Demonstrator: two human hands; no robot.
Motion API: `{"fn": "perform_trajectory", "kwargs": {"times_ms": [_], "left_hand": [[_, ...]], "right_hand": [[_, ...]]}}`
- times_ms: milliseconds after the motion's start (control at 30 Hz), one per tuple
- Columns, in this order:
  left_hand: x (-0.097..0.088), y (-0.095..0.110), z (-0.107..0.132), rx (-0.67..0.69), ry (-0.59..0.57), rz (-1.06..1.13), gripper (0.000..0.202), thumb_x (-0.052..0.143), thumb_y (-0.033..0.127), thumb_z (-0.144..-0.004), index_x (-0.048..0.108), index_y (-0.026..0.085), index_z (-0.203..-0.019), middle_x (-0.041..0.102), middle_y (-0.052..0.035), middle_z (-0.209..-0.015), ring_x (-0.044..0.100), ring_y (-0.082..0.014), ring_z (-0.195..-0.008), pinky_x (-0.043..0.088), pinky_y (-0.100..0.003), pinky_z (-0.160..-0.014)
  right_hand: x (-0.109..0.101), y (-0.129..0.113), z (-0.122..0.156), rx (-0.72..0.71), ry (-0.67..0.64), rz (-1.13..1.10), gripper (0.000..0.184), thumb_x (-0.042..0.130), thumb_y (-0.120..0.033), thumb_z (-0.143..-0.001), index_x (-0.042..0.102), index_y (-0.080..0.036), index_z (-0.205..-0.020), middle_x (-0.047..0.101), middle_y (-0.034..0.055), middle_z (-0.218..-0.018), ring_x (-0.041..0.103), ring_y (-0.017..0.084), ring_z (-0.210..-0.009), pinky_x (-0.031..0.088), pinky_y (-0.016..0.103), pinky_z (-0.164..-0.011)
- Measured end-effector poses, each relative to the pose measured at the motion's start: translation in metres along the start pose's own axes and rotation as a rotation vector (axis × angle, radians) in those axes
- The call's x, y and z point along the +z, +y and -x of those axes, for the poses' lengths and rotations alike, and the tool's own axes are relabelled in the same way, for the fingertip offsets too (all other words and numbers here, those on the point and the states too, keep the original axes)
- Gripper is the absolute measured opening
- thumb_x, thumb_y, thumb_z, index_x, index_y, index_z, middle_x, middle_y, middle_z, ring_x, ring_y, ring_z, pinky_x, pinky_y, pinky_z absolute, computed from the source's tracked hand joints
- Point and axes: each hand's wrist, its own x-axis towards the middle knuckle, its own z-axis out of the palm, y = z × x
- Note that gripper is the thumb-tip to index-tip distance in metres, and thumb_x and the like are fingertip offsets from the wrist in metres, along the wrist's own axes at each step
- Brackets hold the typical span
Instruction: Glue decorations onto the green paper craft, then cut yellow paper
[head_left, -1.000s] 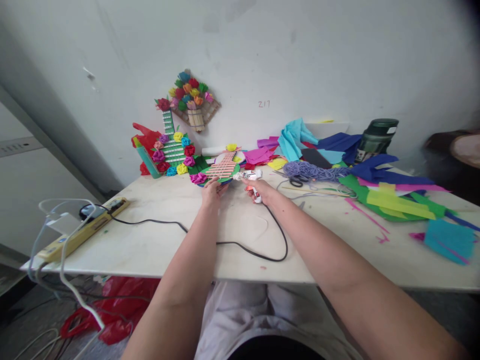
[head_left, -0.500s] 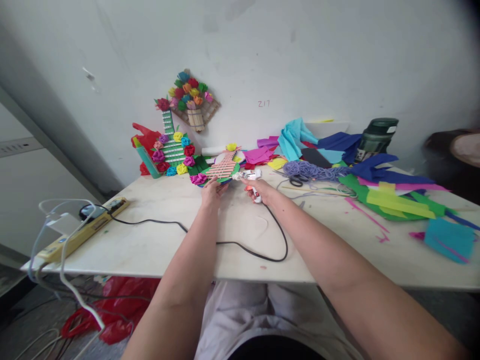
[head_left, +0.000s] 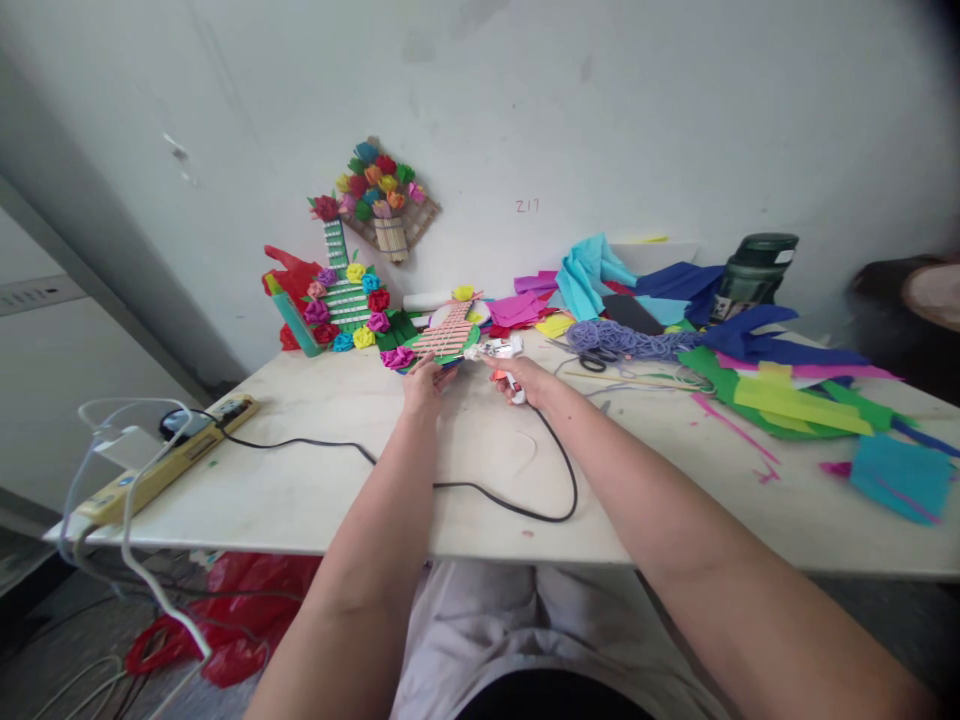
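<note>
Head view: right hand [head_left: 526, 377] grips glue gun [head_left: 505, 347] just right of green craft [head_left: 448, 336]; gun's long axis runs sideways, front end toward craft, contact unclear. Left hand [head_left: 426, 379], nearer craft, grips its near edge.

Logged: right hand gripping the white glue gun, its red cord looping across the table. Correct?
The cord is black, not red, as the head view shows. The right hand does grip the white glue gun, and the cord loops across the table.

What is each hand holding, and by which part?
The right hand holds the white glue gun by its handle; the left hand holds the green craft piece by its near edge.
</note>
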Motion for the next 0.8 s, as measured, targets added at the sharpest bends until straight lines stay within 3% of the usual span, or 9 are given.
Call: {"fn": "perform_trajectory", "kwargs": {"times_ms": [500,800], "left_hand": [[0.0004,-0.0016,0.0002,0.010,-0.012,0.009,0.039,0.053,0.001,-0.065,0.057,0.011,-0.103,0.065,-0.0051,-0.069,0.067,-0.0180,-0.065,0.055,-0.030,-0.067],[0.0018,0.0004,0.0035,0.015,-0.007,0.014,0.039,0.049,-0.002,-0.064,0.057,0.010,-0.100,0.064,-0.0045,-0.068,0.067,-0.0177,-0.066,0.055,-0.030,-0.068]], "right_hand": [[-0.0024,-0.0050,0.0041,-0.031,-0.014,0.005,0.042,0.061,-0.055,-0.074,0.052,-0.015,-0.070,0.049,-0.0038,-0.040,0.034,0.006,-0.027,0.032,0.020,-0.029],[-0.0028,-0.0079,0.0056,-0.035,0.013,0.032,0.032,0.062,-0.044,-0.078,0.051,-0.015,-0.071,0.050,-0.0044,-0.041,0.033,0.005,-0.026,0.031,0.019,-0.029]]}}
